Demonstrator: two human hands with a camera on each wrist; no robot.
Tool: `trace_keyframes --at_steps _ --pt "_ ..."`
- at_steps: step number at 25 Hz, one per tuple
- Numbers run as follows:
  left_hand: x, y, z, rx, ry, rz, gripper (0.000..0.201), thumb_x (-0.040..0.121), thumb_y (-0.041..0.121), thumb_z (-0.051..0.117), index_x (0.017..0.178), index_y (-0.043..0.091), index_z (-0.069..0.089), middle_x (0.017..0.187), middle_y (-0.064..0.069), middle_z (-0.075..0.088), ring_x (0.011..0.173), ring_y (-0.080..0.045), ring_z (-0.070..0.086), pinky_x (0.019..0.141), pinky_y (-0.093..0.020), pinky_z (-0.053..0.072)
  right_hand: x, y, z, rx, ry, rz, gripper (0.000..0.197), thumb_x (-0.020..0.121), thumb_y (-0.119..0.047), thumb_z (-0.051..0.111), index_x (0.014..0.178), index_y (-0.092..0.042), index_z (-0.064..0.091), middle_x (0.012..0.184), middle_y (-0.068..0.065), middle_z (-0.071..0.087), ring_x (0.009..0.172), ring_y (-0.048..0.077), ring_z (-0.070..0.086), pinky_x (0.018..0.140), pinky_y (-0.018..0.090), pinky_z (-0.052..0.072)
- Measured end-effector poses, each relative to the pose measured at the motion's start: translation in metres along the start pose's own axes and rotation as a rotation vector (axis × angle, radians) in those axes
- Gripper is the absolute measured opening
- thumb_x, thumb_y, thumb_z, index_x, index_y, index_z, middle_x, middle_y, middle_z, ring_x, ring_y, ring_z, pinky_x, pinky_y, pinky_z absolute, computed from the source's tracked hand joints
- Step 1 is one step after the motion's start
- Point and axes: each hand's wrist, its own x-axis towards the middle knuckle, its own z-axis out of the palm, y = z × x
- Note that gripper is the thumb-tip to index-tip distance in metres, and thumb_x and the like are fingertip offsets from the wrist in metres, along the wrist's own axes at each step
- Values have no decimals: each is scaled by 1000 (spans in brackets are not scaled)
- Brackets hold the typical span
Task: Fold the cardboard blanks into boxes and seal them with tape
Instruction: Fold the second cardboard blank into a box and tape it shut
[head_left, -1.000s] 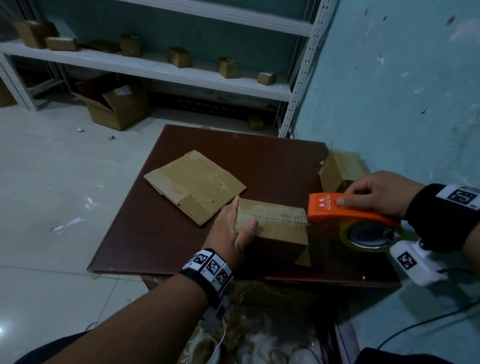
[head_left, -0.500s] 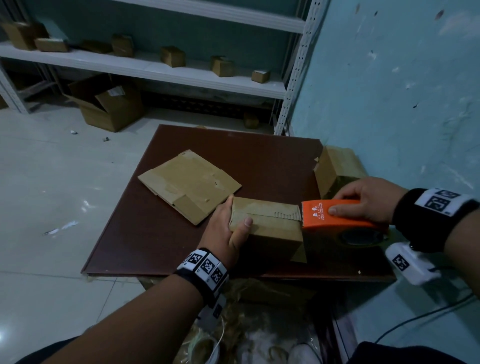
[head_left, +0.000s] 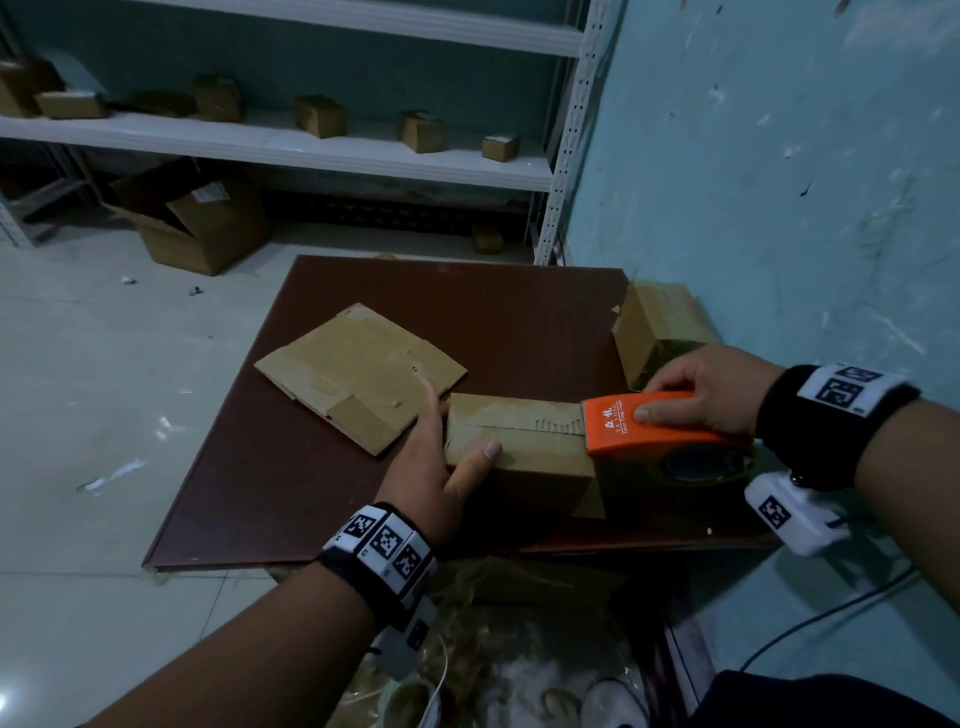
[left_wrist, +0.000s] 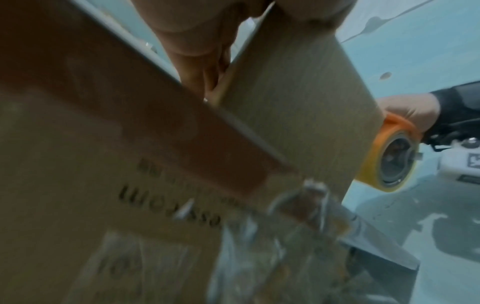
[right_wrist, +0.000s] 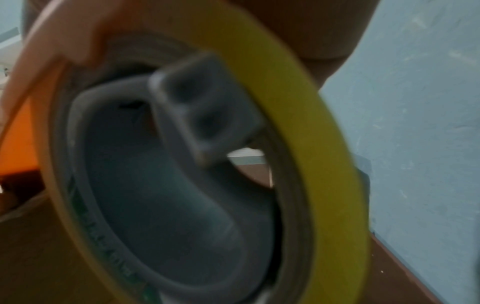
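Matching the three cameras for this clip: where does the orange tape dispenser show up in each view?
Head: tape dispenser right of centre, gripped by the right hand, its front edge at the right end of the box.
Left wrist: at the right edge, beyond the box.
Right wrist: fills the frame, blurred.
Shared landmark: the yellow tape roll.

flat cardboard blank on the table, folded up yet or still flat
Still flat: the cardboard blank lies spread on the brown table, untouched, left of the box being taped.
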Motion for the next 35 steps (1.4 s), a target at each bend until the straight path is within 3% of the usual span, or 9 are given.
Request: trace_keyframes --at_steps 2,5,8,11,16,21,25,29,35 --pt "1 11 -7 219 5 57 103 90 68 54 163 29 -8 171 6 9 151 -11 20 124 -35 26 0 1 -1 -7 9 -11 29 78 -69 69 92 -43 73 97 -18 69 89 2 61 75 25 46" --pt "7 37 -10 843 -10 290 90 94 73 14 164 16 12 173 -4 -4 158 -20 -5 130 -47 5 -1 3 0 14 21 -13 27 80 -66 73 92 -42 75 96 -17 71 89 2 63 75 24 46" --pt "7 60 8 1156 -140 204 107 89 83 3 162 5 7 171 -17 -3 158 -32 -14 126 -57 -5 0 4 4 47 23 0 24 82 -64 73 91 -42 75 96 -15 71 90 5 64 78 27 49" --pt "3 73 30 1219 -181 183 118 86 90 20 162 3 -2 170 -23 -7 158 -36 -14 124 -60 -7 -1 3 6 67 24 13 30 83 -65 72 96 -39 76 97 -14 72 92 8 66 82 30 52" --pt "10 73 51 1151 -257 368 110 91 77 45 162 16 -13 172 -13 -10 159 -33 -9 126 -60 -1 -2 0 9 95 12 32 31 85 -65 70 100 -39 74 98 -13 71 93 8 65 85 32 53" --pt "21 70 52 1162 -239 328 89 100 63 40 162 25 -12 173 -5 -8 159 -30 -5 127 -57 1 -9 6 0 105 7 56 34 85 -65 70 103 -37 76 99 -12 71 92 8 65 80 28 52" --pt "19 69 54 1154 -206 333 86 102 60 37 162 24 -12 173 -5 -9 159 -29 -6 126 -55 -2 -17 16 -13 26 -7 78 45 71 -78 65 97 -42 72 100 -12 70 92 8 64 86 33 53" --pt "18 70 54 1165 -207 335 86 102 61 35 163 23 -13 172 -5 -10 159 -29 -7 125 -54 -3 -19 20 -18 -6 -1 100 34 81 -70 69 99 -42 71 100 -13 69 92 8 63 86 34 52" --pt "17 69 54 1160 -190 340 83 104 58 36 163 24 -12 173 -5 -10 159 -29 -7 124 -53 -6 -20 17 -21 -51 -40 124 38 83 -69 69 106 -40 73 102 -12 70 94 11 65 92 38 55"
